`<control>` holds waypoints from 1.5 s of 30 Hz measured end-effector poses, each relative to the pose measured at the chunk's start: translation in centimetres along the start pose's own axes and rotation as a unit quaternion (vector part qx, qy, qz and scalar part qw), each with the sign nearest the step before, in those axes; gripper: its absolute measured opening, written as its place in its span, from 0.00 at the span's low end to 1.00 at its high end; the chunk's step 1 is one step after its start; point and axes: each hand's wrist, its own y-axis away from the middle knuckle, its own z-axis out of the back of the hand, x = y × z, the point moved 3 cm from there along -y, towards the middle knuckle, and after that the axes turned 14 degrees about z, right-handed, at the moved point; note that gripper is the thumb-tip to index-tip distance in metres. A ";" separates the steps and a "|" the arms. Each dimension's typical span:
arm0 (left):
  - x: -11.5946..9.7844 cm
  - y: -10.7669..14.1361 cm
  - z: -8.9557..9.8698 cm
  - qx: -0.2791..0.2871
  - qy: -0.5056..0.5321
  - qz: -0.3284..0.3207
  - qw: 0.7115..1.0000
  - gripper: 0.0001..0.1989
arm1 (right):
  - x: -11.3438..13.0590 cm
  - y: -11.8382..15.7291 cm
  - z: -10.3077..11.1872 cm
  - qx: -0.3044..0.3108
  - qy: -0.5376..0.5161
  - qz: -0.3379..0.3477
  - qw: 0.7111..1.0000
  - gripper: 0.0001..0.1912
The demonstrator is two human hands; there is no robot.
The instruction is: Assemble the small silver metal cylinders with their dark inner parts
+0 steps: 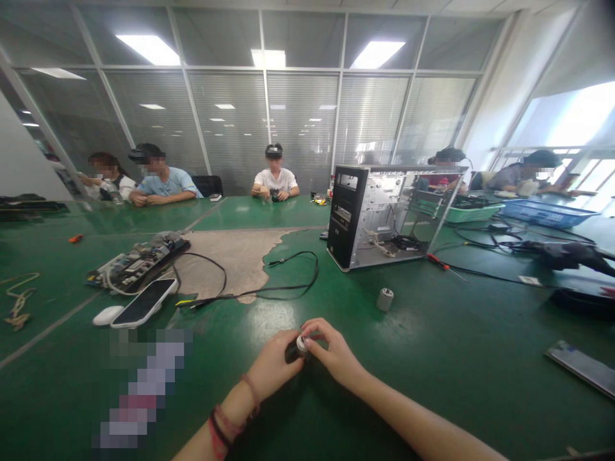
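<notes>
Low in the middle of the head view, my left hand (276,362) is closed around a small dark cylinder with a whitish top (302,344). The fingertips of my right hand (334,352) pinch at that top from the right. Most of the cylinder's body is hidden by my fingers, so its exact kind cannot be made out. A short metal cylinder (385,299) stands on the green table (346,298), beyond my right hand and apart from both hands.
An open computer case (346,221) stands ahead to the right, with a screwdriver (444,263) beside it. A circuit board assembly (139,262), a phone (144,303) and a black cable (288,291) lie to the left. Blue basket (548,214) far right. Several people sit across the table.
</notes>
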 end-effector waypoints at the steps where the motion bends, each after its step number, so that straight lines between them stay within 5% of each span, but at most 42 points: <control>1: 0.0 0.0 0.0 0.001 0.000 0.000 1.000 0.13 | 0.0 0.0 0.0 -0.001 -0.005 -0.004 1.000 0.05; 9: 0.4 0.1 -0.1 -0.008 0.001 -0.001 1.000 0.14 | 0.1 -0.3 0.2 -0.020 -0.025 0.005 0.999 0.06; 15: 0.5 0.1 0.0 -0.008 -0.002 0.008 1.000 0.15 | -1.1 -0.6 2.2 -0.033 0.080 -0.012 0.996 0.06; 24: 0.2 0.0 0.3 -0.003 -0.020 0.008 1.000 0.15 | -3.6 0.4 3.0 0.088 0.175 -0.042 0.980 0.04; 34: 0.5 0.0 0.0 -0.009 -0.019 0.006 1.000 0.14 | -3.3 0.4 2.5 0.147 0.289 -0.015 0.946 0.04; 45: 0.6 0.1 0.5 -0.003 -0.004 0.004 1.000 0.16 | -0.8 -0.1 3.1 0.148 0.214 0.005 0.966 0.17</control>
